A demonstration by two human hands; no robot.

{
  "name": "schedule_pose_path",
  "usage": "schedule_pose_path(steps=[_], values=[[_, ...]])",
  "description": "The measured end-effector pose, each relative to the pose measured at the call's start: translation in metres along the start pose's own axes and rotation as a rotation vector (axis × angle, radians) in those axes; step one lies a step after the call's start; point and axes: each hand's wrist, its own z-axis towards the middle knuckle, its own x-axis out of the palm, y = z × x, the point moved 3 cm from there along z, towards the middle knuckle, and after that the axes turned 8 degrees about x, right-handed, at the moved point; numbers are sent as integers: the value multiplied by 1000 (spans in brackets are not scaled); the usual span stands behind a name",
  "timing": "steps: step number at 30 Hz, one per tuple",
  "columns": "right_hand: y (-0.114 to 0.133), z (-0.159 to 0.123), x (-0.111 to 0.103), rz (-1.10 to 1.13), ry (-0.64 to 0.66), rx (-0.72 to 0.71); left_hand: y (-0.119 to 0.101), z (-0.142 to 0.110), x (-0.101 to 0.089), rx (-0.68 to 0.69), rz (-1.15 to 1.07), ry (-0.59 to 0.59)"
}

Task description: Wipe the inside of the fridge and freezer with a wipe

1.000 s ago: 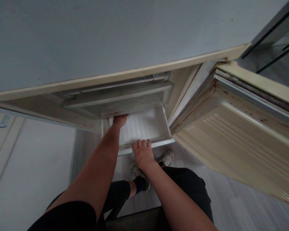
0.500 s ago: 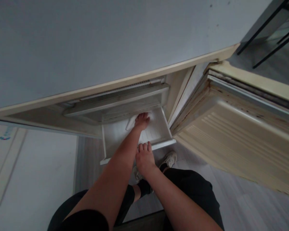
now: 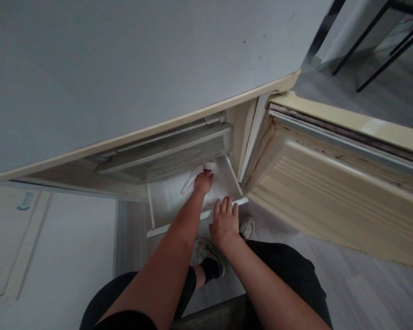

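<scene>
My left hand [image 3: 203,181] reaches into a pulled-out white drawer [image 3: 165,201] at the bottom of an open fridge and presses on a white cloth [image 3: 197,174] near the drawer's back right. My right hand [image 3: 224,222] rests with fingers stretched out on the drawer's front rim, near its right corner. A clear cover shelf [image 3: 165,153] sits just above the drawer.
The stained fridge door [image 3: 333,183] stands open to the right. The fridge's grey upper front [image 3: 124,64] fills the top of the view. My legs and shoes [image 3: 206,252] are on the wooden floor below. Black chair legs [image 3: 375,41] show at top right.
My left hand has slid from the drawer's back left across to its back right with the cloth. My right hand has shifted right along the front rim.
</scene>
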Motion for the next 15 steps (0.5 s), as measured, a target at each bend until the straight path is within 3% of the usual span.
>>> schedule_pose_path(steps=[4, 8, 12, 15], values=[[1, -8, 7, 4, -21, -38, -26, 20, 24, -100, -258, -85], [4, -8, 7, 24, 14, -49, -58, 34, 60, -171, -557, -37], [2, -4, 6, 31, 80, -83, -78, 29, 91, -211, -765, 22], [0, -3, 5, 31, 102, -96, -80, 12, 100, -265, -836, 80]])
